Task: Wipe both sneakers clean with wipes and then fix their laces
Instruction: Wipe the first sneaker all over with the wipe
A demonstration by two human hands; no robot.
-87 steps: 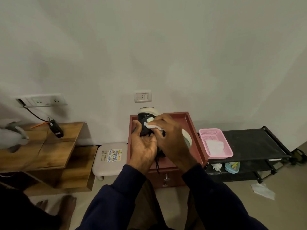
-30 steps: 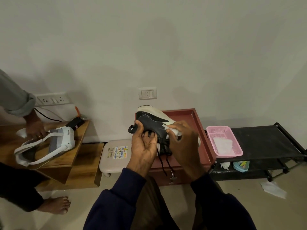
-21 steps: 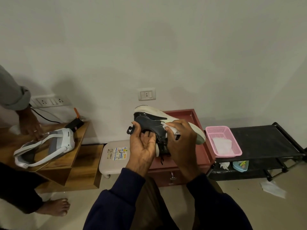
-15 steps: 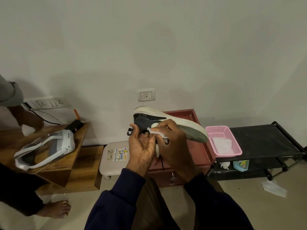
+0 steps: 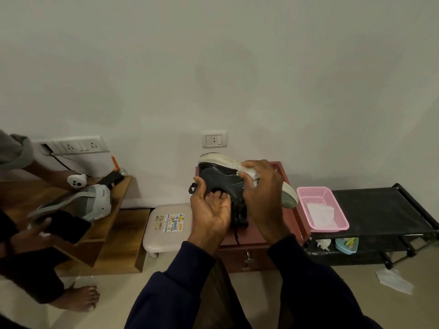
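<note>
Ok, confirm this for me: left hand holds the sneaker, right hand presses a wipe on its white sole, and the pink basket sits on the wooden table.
The basket part is wrong: the head view shows the pink basket sitting on the black rack. The rest stands: the left hand holds the sneaker, and the right hand presses a wipe on its white sole.

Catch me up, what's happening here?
A person is wiping a dark sneaker, held in the air over a red cabinet. The left hand grips it at the heel end, sole tipped up toward the wall. The right hand presses a white wipe onto the white sole edge. Its laces dangle loose, not yet fixed. Spare wipes lie in a pink basket on the black rack; a crumpled wipe is on the floor. No second sneaker in view.
</note>
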